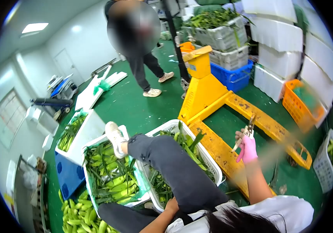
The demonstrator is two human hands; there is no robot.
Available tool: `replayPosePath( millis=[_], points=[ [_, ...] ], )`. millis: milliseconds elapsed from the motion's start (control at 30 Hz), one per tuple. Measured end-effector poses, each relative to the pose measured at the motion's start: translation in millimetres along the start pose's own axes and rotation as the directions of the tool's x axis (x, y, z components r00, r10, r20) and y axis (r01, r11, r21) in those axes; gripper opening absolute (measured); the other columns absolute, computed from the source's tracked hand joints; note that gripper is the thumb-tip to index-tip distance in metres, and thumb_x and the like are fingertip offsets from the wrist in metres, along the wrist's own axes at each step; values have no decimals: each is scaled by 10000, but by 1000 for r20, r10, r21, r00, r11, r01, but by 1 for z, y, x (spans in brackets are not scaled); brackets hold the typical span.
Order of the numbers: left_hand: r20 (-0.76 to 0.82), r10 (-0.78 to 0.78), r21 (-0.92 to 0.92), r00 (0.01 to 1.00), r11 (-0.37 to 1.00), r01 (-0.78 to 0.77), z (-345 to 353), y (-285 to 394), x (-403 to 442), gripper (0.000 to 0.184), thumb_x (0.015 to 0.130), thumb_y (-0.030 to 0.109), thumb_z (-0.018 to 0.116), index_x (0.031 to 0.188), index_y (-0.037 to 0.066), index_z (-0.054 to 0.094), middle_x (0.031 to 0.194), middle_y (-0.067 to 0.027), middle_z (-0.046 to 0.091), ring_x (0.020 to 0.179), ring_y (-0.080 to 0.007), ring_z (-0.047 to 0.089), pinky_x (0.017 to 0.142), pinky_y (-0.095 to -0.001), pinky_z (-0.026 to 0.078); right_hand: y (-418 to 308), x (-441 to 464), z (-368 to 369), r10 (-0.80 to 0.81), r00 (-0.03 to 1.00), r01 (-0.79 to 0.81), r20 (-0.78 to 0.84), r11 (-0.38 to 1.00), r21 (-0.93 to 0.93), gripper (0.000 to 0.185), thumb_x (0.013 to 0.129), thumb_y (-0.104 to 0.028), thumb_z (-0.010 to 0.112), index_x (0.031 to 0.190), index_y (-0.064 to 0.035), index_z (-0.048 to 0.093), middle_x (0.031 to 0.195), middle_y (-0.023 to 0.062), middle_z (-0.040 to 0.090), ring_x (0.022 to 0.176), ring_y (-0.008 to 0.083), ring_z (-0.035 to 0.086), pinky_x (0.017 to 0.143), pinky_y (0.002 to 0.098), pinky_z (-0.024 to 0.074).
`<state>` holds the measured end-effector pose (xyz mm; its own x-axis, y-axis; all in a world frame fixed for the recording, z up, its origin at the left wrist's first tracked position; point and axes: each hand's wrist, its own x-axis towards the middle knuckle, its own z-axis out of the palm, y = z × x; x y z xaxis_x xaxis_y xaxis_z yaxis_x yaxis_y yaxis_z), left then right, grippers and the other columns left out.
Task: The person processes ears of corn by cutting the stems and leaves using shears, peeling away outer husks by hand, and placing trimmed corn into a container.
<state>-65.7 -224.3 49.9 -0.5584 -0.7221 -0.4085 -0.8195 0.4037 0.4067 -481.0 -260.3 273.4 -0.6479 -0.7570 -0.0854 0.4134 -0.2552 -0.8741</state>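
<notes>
Seated worker, dark trousers and white shirt, leg stretched over the crates toward the far left.

Right hand [247, 148]: pink glove, arm reaching out at right. Grip is closed around a pair of shears [250, 129], blades pointing to the far side. Shears are held up at right and show against the forks of a yellow pallet jack [202, 93]; blade gap too small to read.

Left hand [172, 204]: at the near side, beside the thigh [174, 167]. Fingers mostly hidden, so I cannot tell whether this grip is wide, narrow or holding anything.

White crate [216, 167]: under the outstretched leg, containing green leaves and stalks [193, 150]. White tub [141, 180]: just beside it on the left, green lining visible, filled with green ears [123, 187], corn by their look. Shoe [114, 139] appears over the tub's far edge. Loose pile of similar ears [81, 214] on the green floor, near left. Foam box [81, 141] with more greens stands left of the tub.

Far right: stacked grey crates [221, 39] on a blue crate [234, 77], leaves on top. White foam boxes [279, 39] stacked to their right; orange basket [296, 103] before them. Second person [141, 72] on the far side, upright, pale shoes.
</notes>
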Motion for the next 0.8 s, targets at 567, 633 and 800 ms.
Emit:
replayPosePath(
  millis=[567,633,800],
  points=[
    [-252,214,-492,944,812,-315,14,-4,9,555,979,320,458,1476,91,363,1443,-218,475,1189,-384,576,989,-408,466,19,11,4,56,995,-62,81,995,79,427,899,-144,604,1286,-28,466,1116,137,632,921,183,626,777,286,533],
    [-83,71,-793,994,600,-109,-7,16,-4,549,969,354,480,1460,121,405,1419,-195,512,1189,-364,584,990,-400,461,23,14,-5,60,994,-67,92,994,84,449,913,-165,619,1308,-19,464,1143,140,632,966,194,628,828,307,528],
    [5,124,-400,992,909,-112,-34,37,-10,376,903,305,569,1173,55,646,1074,-180,698,1023,-311,662,899,-357,496,7,-5,-8,12,996,-11,87,1000,-6,518,907,-210,628,1342,-6,431,1190,161,635,1018,214,628,868,341,521]
  ],
)
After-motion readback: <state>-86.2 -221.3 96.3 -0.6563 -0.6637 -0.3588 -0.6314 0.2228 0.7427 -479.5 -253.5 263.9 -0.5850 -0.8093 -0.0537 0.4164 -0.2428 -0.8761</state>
